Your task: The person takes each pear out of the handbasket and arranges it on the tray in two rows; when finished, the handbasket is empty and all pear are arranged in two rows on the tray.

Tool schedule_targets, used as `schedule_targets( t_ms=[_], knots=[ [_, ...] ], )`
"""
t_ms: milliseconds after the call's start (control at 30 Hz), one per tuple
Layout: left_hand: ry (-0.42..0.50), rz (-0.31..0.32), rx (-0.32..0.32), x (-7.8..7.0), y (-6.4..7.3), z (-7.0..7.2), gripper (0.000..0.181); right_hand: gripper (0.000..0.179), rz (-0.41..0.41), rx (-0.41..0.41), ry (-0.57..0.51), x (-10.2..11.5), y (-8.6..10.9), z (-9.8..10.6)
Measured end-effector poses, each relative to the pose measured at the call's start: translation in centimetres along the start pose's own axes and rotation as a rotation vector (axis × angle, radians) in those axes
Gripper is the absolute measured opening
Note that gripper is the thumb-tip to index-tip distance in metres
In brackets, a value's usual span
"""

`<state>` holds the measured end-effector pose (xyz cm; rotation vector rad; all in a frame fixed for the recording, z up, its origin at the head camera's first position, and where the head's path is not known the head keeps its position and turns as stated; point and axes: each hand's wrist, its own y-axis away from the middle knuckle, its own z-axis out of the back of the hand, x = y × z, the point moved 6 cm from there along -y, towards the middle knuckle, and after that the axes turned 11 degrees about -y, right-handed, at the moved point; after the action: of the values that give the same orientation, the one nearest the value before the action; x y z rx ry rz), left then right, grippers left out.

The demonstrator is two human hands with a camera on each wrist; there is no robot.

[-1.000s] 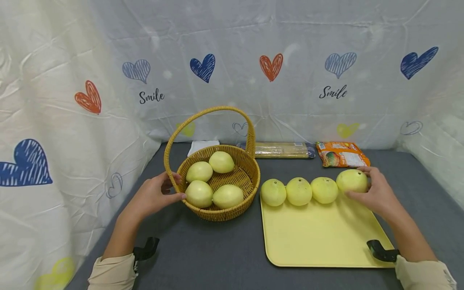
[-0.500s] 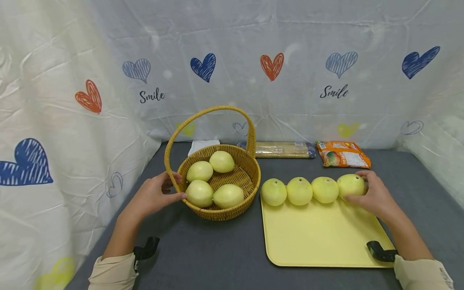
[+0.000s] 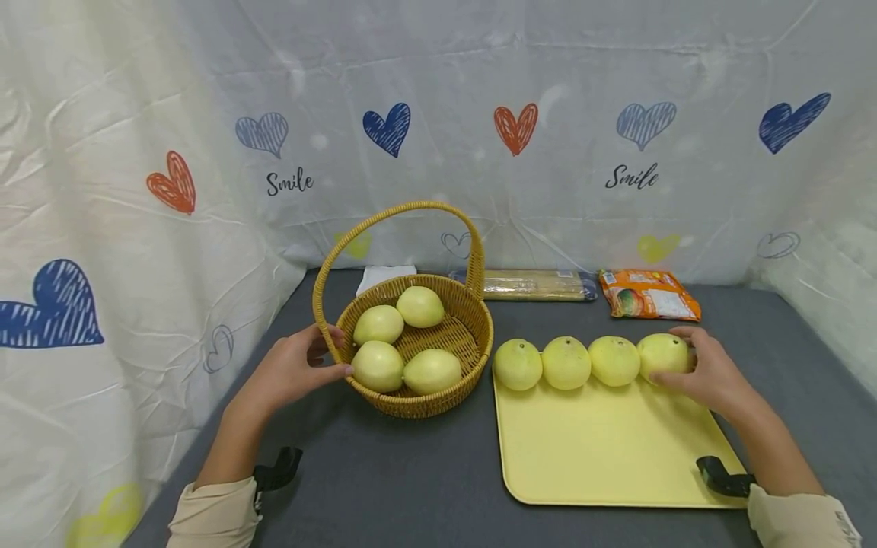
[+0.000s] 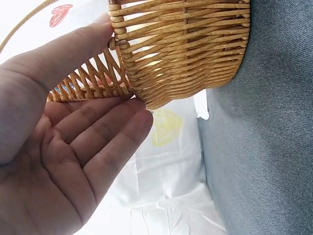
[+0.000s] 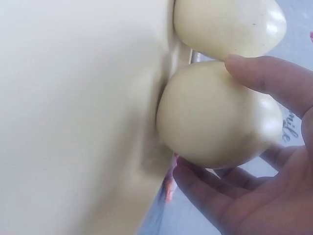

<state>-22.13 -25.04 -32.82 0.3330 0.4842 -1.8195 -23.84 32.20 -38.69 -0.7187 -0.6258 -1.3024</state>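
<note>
My left hand point(image 3: 296, 369) holds the wicker basket point(image 3: 419, 407) at its left side, where the handle meets the rim. In the left wrist view the thumb lies on one side of the weave point(image 4: 186, 54) and the fingers behind it. Several pale yellow-green melons point(image 3: 378, 367) lie in the basket. On the right, my right hand point(image 3: 715, 373) grips the rightmost melon point(image 3: 663, 356) of a row along the far edge of the yellow tray point(image 3: 610, 457). Close up, that melon point(image 5: 215, 117) touches the tray, with thumb and fingers on opposite sides. Its neighbour point(image 3: 614, 361) sits beside it.
Behind the tray lie an orange packet point(image 3: 649, 294) and a clear-wrapped bundle of thin sticks point(image 3: 537, 285). A white sheet point(image 3: 385, 275) is partly hidden behind the basket. The grey table point(image 3: 411, 479) is enclosed by a heart-printed curtain point(image 3: 438, 167).
My right hand has lowered the rightmost melon slightly and brought it to the tray, in line with the others. The left hand and basket have stayed in place.
</note>
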Motion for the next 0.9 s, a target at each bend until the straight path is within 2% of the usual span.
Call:
schedule_targets(
  t_ms=[167, 400, 600, 667, 900],
  knots=[
    [0.002, 0.002, 0.002, 0.0, 0.0, 0.0, 0.053, 0.082, 0.058, -0.016, 0.021, 1.8, 0.0, 0.1],
    [-0.001, 0.001, 0.004, 0.1, 0.1, 0.0, 0.053, 0.066, 0.191, -0.037, 0.051, 7.9, -0.3, -1.6],
    [0.0, -0.005, 0.003, 0.4, 0.1, -0.3, 0.057, 0.048, 0.398, -0.002, 0.035, 13.8, -0.9, -5.4],
    [-0.005, -0.004, -0.002, 0.5, 0.1, -0.3, 0.058, 0.044, 0.46, 0.04, 0.037, 15.7, -1.3, -7.0],
    [-0.01, -0.013, -0.003, 0.4, -0.1, -0.2, 0.055, 0.037, 0.586, 0.212, 0.09, 21.5, -2.4, -12.7]
  ],
)
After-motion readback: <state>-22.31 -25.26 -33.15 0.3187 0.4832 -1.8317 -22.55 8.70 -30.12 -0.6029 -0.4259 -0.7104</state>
